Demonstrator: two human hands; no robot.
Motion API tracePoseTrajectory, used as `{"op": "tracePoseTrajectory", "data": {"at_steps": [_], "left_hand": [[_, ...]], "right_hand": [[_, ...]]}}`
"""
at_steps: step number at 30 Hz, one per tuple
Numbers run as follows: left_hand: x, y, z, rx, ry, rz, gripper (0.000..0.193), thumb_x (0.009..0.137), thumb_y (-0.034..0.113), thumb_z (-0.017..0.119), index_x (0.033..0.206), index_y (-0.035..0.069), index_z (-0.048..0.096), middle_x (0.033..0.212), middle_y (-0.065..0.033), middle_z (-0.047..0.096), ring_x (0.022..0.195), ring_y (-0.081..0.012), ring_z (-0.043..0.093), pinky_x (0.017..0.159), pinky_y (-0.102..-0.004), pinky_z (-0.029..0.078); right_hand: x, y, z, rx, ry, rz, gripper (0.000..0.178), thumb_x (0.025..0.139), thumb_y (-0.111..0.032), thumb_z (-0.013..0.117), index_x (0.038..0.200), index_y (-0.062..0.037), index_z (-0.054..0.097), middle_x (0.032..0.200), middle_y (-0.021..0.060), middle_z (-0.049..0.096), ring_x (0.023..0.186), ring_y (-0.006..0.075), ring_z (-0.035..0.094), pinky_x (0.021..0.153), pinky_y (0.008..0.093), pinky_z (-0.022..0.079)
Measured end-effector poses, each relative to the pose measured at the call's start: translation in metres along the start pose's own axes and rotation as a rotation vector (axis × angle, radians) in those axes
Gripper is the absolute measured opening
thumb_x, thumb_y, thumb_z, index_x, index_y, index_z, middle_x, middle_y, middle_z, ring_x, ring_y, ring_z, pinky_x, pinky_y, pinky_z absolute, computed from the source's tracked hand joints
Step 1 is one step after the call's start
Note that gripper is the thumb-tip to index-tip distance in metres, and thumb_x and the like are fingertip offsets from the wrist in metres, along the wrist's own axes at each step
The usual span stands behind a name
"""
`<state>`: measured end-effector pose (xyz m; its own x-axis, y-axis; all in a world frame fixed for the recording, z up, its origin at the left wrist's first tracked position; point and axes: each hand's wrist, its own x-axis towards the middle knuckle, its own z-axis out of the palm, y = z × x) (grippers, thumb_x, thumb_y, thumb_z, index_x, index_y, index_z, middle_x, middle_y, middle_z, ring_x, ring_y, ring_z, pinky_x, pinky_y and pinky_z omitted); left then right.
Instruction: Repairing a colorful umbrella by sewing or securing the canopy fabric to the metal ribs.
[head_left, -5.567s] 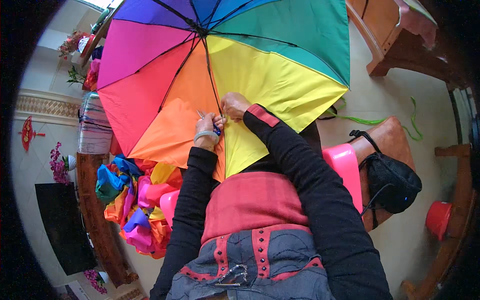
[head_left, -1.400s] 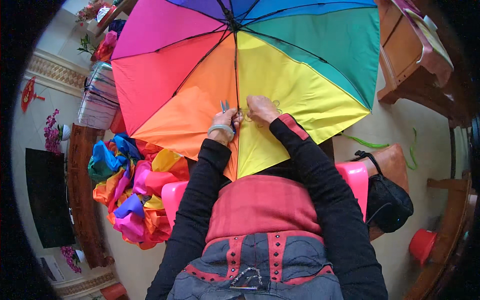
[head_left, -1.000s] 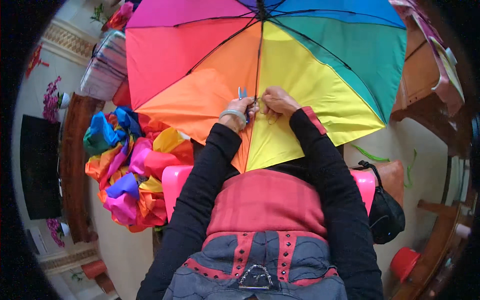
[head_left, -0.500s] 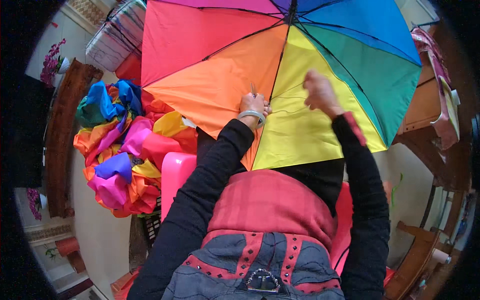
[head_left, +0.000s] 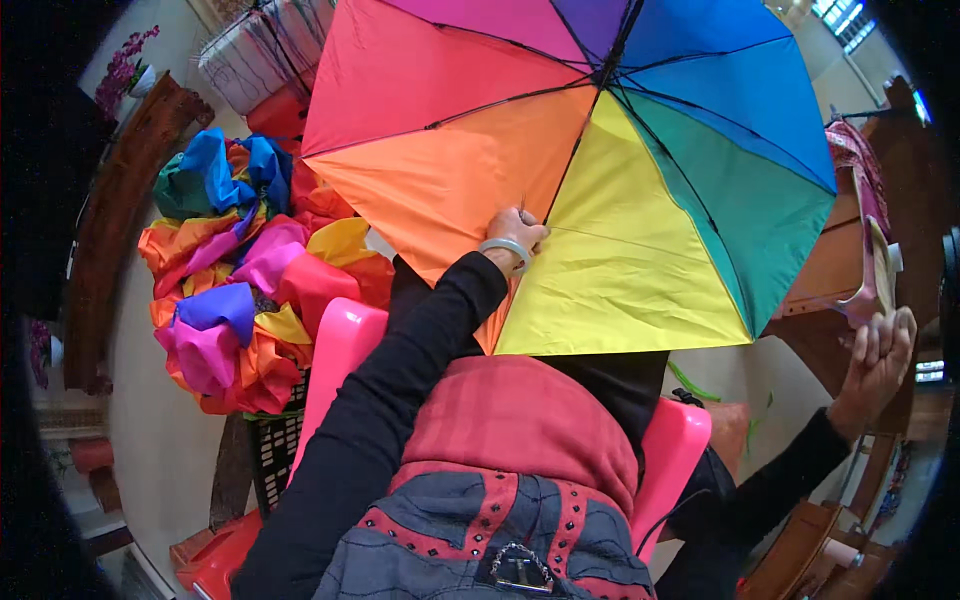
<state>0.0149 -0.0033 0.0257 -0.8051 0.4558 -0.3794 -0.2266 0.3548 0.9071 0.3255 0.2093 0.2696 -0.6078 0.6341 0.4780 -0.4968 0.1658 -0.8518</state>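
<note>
Since half a second ago the right hand [head_left: 878,345] has left the umbrella [head_left: 600,170] and swung far out to the person's right, where it now hangs in the air with the palm open and the fingers loosely spread, holding nothing. It is near a pale pink thing [head_left: 872,285] on the wooden furniture [head_left: 830,270] at the right edge; whether it touches that cannot be told. The head has also turned, so the umbrella sits higher and more to the right in view than before.

The left hand [head_left: 515,235] stays on the umbrella. It is closed at the seam where the orange panel meets the yellow one, the fingers pinching a small dark tip there; what that tip is cannot be made out. A pale bangle [head_left: 503,248] circles the wrist.

The umbrella is open and lies on its side in front of the person, its inner side facing them, dark ribs running out from the hub at the top. Its lower edge rests over the person's lap.

Left of the person, a heap of folded rainbow fabric [head_left: 240,270] is piled on a dark crate [head_left: 275,450]. A pink chair [head_left: 340,345] shows at both sides of the person's body.
</note>
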Motion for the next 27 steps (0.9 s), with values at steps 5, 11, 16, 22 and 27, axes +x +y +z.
{"op": "tracePoseTrajectory", "data": {"at_steps": [5, 11, 16, 22, 27], "left_hand": [[0.014, -0.017, -0.004, 0.188, 0.102, 0.209, 0.006, 0.067, 0.004, 0.055, 0.070, 0.003, 0.049, 0.058, -0.0115, 0.050, 0.047, -0.0227, 0.051, 0.043, -0.0325, 0.041], [0.028, -0.036, -0.005, 0.607, 0.193, 0.865, 0.007, 0.069, 0.007, 0.055, 0.073, 0.003, 0.050, 0.065, -0.0107, 0.051, 0.061, -0.0236, 0.051, 0.052, -0.0330, 0.043], [0.021, -0.030, -0.003, 0.606, 0.174, 0.982, 0.008, 0.072, 0.012, 0.053, 0.073, 0.004, 0.052, 0.064, -0.0095, 0.050, 0.060, -0.0233, 0.050, 0.050, -0.0332, 0.042], [0.007, -0.001, -0.011, -0.185, -0.028, 0.192, 0.011, 0.074, 0.017, 0.056, 0.072, 0.007, 0.055, 0.052, -0.0022, 0.046, 0.042, -0.0125, 0.045, 0.037, -0.0267, 0.036], [0.008, -0.003, -0.019, -0.382, 0.052, 0.147, 0.013, 0.076, 0.020, 0.055, 0.072, 0.007, 0.055, 0.050, 0.0020, 0.045, 0.036, -0.0056, 0.039, 0.033, -0.0208, 0.030]], "right_hand": [[-0.002, -0.002, -0.008, -0.082, 0.143, -0.021, 0.012, 0.086, -0.013, 0.040, 0.089, -0.0015, 0.045, 0.054, -0.0024, 0.024, 0.042, 0.0045, 0.023, 0.038, 0.0185, 0.030], [0.042, -0.013, -0.013, -0.311, 0.320, -0.041, 0.015, 0.085, -0.015, 0.044, 0.094, -0.0038, 0.048, 0.065, 0.0008, 0.043, 0.055, 0.0070, 0.042, 0.048, 0.0207, 0.040], [0.062, 0.005, 0.024, -0.502, 0.079, -0.040, 0.016, 0.083, -0.015, 0.047, 0.094, -0.0042, 0.052, 0.079, 0.0048, 0.052, 0.067, 0.0105, 0.051, 0.056, 0.0223, 0.045], [0.034, 0.153, 0.108, -0.893, -0.579, -0.069, 0.012, 0.073, -0.006, 0.047, 0.079, -0.0004, 0.056, 0.066, 0.0083, 0.051, 0.060, 0.0167, 0.050, 0.049, 0.0264, 0.041], [-0.021, 0.264, 0.179, -0.853, -0.784, 0.053, 0.014, 0.070, -0.003, 0.050, 0.083, 0.0018, 0.053, 0.056, 0.0093, 0.049, 0.052, 0.0185, 0.051, 0.047, 0.0292, 0.040]]}}
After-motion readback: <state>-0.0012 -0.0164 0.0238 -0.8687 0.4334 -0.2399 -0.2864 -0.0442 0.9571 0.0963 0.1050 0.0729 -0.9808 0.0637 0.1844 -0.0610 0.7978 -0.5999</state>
